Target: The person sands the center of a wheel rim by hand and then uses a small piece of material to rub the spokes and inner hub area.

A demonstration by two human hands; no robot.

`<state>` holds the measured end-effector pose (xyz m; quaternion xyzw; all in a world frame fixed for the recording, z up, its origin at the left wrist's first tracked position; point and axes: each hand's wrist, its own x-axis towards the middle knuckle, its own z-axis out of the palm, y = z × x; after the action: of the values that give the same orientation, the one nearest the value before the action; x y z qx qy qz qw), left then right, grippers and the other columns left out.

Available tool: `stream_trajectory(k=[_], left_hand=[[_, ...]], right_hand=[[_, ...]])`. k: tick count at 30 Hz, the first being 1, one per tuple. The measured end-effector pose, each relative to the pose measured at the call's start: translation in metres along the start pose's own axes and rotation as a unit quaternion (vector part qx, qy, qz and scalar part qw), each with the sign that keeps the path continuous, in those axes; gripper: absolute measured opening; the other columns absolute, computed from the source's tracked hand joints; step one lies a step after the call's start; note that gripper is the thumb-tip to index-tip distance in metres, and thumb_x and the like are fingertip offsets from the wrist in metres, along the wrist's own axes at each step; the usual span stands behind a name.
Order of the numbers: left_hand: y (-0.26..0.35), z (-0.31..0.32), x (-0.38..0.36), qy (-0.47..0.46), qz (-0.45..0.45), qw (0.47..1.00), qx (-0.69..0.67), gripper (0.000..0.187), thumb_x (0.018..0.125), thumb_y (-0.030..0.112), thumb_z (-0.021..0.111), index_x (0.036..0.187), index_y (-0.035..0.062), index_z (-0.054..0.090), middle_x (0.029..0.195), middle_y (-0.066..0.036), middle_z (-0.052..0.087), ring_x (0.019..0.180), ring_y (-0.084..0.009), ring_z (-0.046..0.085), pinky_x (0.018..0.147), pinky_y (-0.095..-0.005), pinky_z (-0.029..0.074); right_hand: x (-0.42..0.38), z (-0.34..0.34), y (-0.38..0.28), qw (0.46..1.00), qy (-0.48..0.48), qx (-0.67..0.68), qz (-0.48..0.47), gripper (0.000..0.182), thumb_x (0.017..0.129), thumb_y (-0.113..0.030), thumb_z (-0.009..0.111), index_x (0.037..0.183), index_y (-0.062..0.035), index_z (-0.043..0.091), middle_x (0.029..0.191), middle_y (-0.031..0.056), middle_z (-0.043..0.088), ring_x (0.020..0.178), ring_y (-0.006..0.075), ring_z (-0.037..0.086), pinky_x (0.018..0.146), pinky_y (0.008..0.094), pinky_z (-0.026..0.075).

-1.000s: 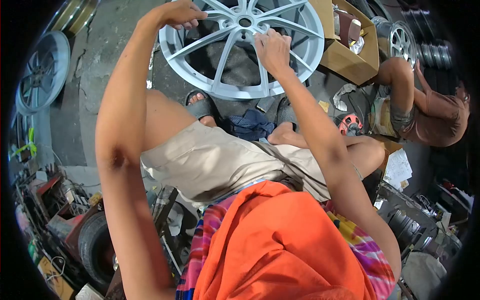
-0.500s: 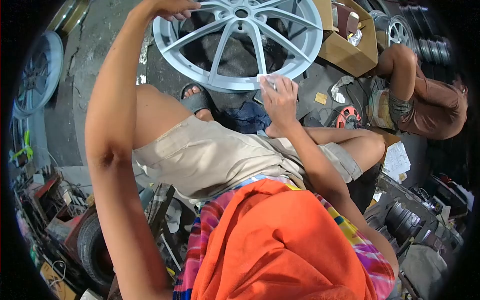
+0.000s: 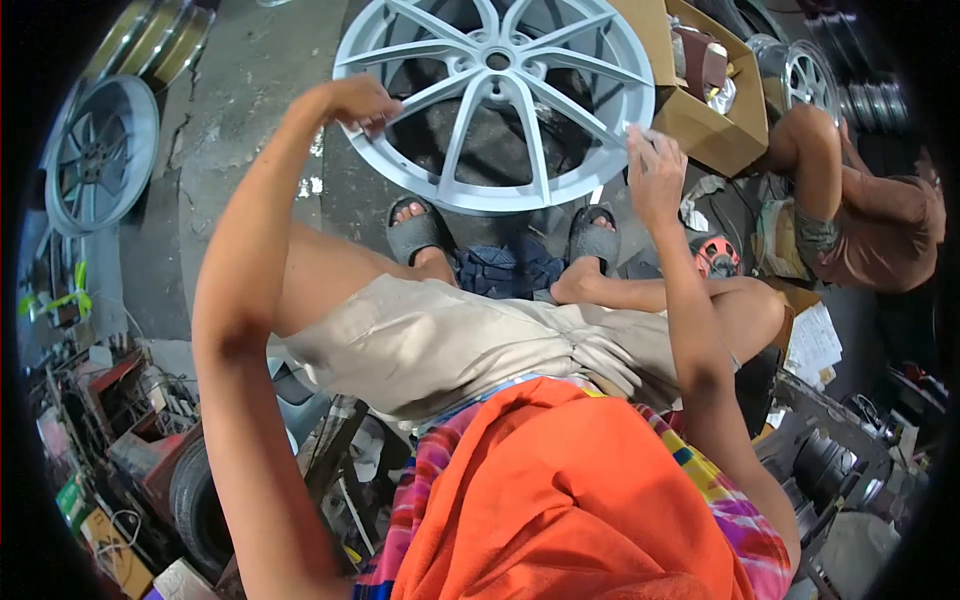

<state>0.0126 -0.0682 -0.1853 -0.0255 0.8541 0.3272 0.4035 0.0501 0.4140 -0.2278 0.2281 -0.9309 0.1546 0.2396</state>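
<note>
A pale grey alloy wheel [image 3: 497, 100] with thin spokes stands tilted on the floor in front of my sandalled feet. My left hand [image 3: 362, 101] grips its rim at the left side. My right hand [image 3: 655, 172] is at the rim's right edge, fingers closed on a small white scrap, probably sandpaper [image 3: 637, 130]. I sit with knees apart, an orange cloth over my lap.
A cardboard box [image 3: 715, 110] of supplies sits right of the wheel. Another person [image 3: 860, 210] crouches at the far right beside a chrome wheel [image 3: 800, 75]. More rims [image 3: 100, 150] lie at left. A dark blue rag [image 3: 505, 268] lies between my feet. Clutter and a tyre [image 3: 195, 500] fill the lower left.
My right hand moved from the wheel's lower rim up to its right edge, still with the scrap. My left hand slid down the left rim. The view shifted slightly.
</note>
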Motion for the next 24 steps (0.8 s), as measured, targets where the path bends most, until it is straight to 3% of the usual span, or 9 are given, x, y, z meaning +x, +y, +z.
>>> stream_trajectory(k=[4, 5, 7, 8, 10, 11, 13, 17, 24], left_hand=[[0.014, 0.046, -0.006, -0.022, 0.002, 0.999, 0.028, 0.045, 0.099, 0.042, 0.065, 0.089, -0.0001, 0.076, 0.075, -0.005, 0.071, 0.065, -0.0135, 0.066, 0.055, -0.0287, 0.051], [0.013, 0.056, 0.006, -0.041, 0.012, 0.998, 0.042, 0.044, 0.099, 0.042, 0.065, 0.092, -0.0002, 0.076, 0.079, -0.006, 0.072, 0.069, -0.014, 0.067, 0.061, -0.0294, 0.053], [0.011, 0.088, 0.023, 0.056, 0.133, 0.987, 0.064, 0.044, 0.097, 0.042, 0.065, 0.097, -0.0011, 0.076, 0.083, -0.008, 0.074, 0.081, -0.0169, 0.07, 0.074, -0.0351, 0.054], [0.024, 0.101, 0.026, 0.11, 0.13, 0.977, 0.131, 0.043, 0.097, 0.038, 0.065, 0.096, -0.0047, 0.074, 0.084, -0.01, 0.073, 0.084, -0.0209, 0.072, 0.075, -0.0359, 0.054], [0.037, 0.132, 0.04, 0.18, 0.033, 0.976, 0.117, 0.04, 0.101, 0.032, 0.062, 0.101, -0.0064, 0.07, 0.086, -0.014, 0.073, 0.083, -0.0244, 0.074, 0.072, -0.0354, 0.056], [0.034, 0.141, 0.049, 0.177, 0.03, 0.977, 0.119, 0.04, 0.101, 0.032, 0.062, 0.101, -0.0064, 0.07, 0.086, -0.014, 0.073, 0.083, -0.0244, 0.074, 0.072, -0.0354, 0.056], [0.033, 0.153, 0.056, 0.12, -0.019, 0.963, -0.241, 0.037, 0.104, 0.03, 0.058, 0.109, -0.006, 0.065, 0.085, -0.016, 0.072, 0.074, -0.0247, 0.074, 0.062, -0.0346, 0.056], [0.05, 0.135, 0.058, 0.058, -0.11, 0.969, -0.214, 0.045, 0.107, 0.036, 0.056, 0.115, -0.0076, 0.061, 0.083, -0.016, 0.071, 0.062, -0.0227, 0.072, 0.049, -0.0338, 0.054], [0.032, 0.107, 0.061, 0.028, -0.086, 0.979, -0.184, 0.047, 0.104, 0.042, 0.061, 0.091, -0.0026, 0.056, 0.065, -0.014, 0.066, 0.051, -0.0235, 0.069, 0.042, -0.0338, 0.049]], right_hand=[[0.067, 0.039, 0.019, 1.0, 0.006, -0.013, 0.009, 0.024, 0.099, -0.021, 0.063, 0.117, -0.0114, 0.075, 0.106, 0.0106, 0.071, 0.104, 0.0319, 0.065, 0.087, 0.0471, 0.048], [0.08, 0.053, 0.027, 1.0, 0.009, -0.007, 0.012, 0.024, 0.099, -0.021, 0.063, 0.117, -0.0114, 0.075, 0.106, 0.0106, 0.071, 0.104, 0.0319, 0.065, 0.087, 0.0471, 0.048], [0.101, 0.078, 0.042, 0.999, 0.001, 0.039, -0.002, 0.023, 0.099, -0.023, 0.064, 0.114, -0.0113, 0.077, 0.103, 0.012, 0.072, 0.101, 0.0341, 0.066, 0.087, 0.0482, 0.05], [0.106, 0.087, 0.043, 0.999, 0.002, 0.041, 0.002, 0.023, 0.099, -0.023, 0.064, 0.114, -0.0113, 0.077, 0.103, 0.012, 0.072, 0.101, 0.0341, 0.066, 0.087, 0.0482, 0.05], [0.107, 0.101, 0.044, 0.997, -0.016, 0.074, 0.03, 0.023, 0.099, -0.026, 0.064, 0.111, -0.0127, 0.078, 0.102, 0.0141, 0.072, 0.097, 0.0375, 0.068, 0.086, 0.0488, 0.052], [0.109, 0.104, 0.047, 0.996, -0.018, 0.077, 0.033, 0.023, 0.099, -0.026, 0.064, 0.111, -0.0127, 0.078, 0.102, 0.0141, 0.072, 0.097, 0.0375, 0.068, 0.086, 0.0488, 0.052], [0.112, 0.107, 0.052, 0.991, -0.054, 0.112, 0.056, 0.026, 0.099, -0.031, 0.063, 0.11, -0.0137, 0.079, 0.101, 0.018, 0.072, 0.094, 0.0415, 0.068, 0.085, 0.0501, 0.053], [0.119, 0.109, 0.062, 0.985, -0.094, 0.114, 0.087, 0.031, 0.101, -0.037, 0.061, 0.11, -0.013, 0.079, 0.099, 0.0215, 0.072, 0.093, 0.0448, 0.068, 0.085, 0.0523, 0.053], [0.096, 0.072, 0.049, 0.962, -0.152, 0.179, 0.141, 0.037, 0.1, -0.042, 0.061, 0.108, -0.0093, 0.078, 0.094, 0.027, 0.071, 0.094, 0.0469, 0.068, 0.084, 0.0516, 0.052]])
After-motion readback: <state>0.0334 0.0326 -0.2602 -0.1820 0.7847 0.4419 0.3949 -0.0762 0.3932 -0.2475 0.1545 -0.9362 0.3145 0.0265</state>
